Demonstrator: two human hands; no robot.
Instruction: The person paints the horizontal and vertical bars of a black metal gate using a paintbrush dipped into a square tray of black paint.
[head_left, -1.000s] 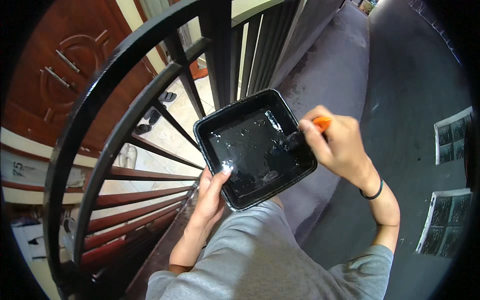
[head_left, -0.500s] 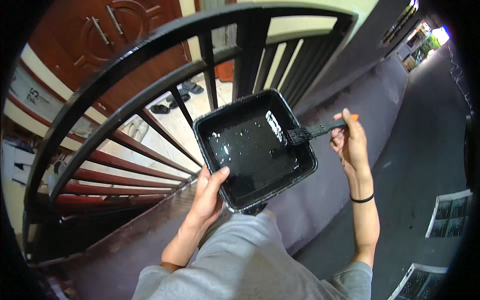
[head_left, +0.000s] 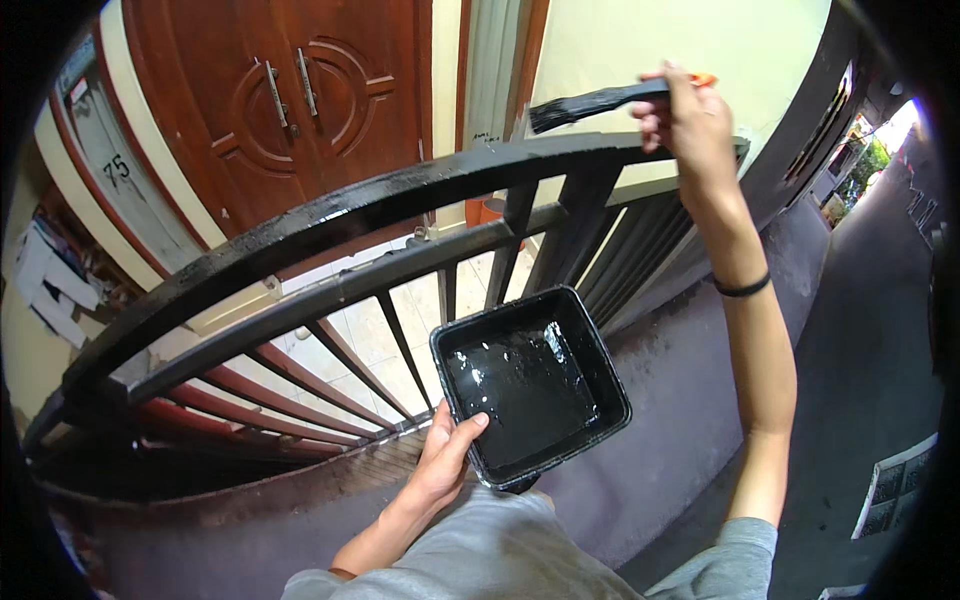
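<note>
In my left hand (head_left: 450,450) is a square black tub (head_left: 525,385), gripped at its left wall with the thumb over the rim. Glossy black paint lies on the tub's bottom and streaks its walls. My right hand (head_left: 695,120) is raised at the upper right, closed round the handle of a paintbrush (head_left: 590,103). The brush's black-coated bristles point left, close above the top rail of a black metal railing (head_left: 430,185); I cannot tell whether they touch it. That rail looks wet and shiny in places. Several lower bars at the left are still red.
Beyond the railing are a brown double door (head_left: 330,110), a tiled floor (head_left: 370,330) and an orange pot (head_left: 490,212). White items (head_left: 50,280) lie at the far left. A grey lane (head_left: 860,330) runs along the right, beside a low ledge (head_left: 660,410).
My right hand has lifted the paintbrush out of the tub and up to the railing's top rail. The tub sits slightly lower and further right in view, and the view has tilted up toward the door.
</note>
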